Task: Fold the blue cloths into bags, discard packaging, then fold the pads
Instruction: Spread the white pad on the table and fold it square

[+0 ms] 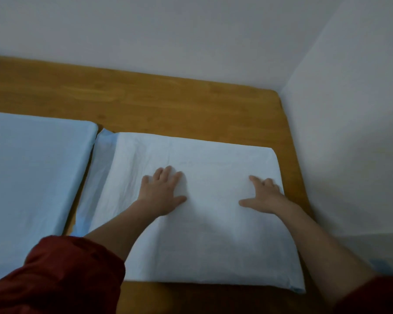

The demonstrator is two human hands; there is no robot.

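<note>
Left hand (162, 191) and right hand (262, 196) press flat, fingers spread, on one creased white pad (202, 241). One smooth blue sheet (32, 177) lies at nine o'clock.

You are working in a plain indoor room, possibly a home: a wooden table (168, 103) stands pushed into the corner where two white walls (191, 30) meet.

Blue pad (32, 177) partly beyond the left edge, red sleeve (55, 279) beyond the bottom edge, everything slightly blurred.
</note>
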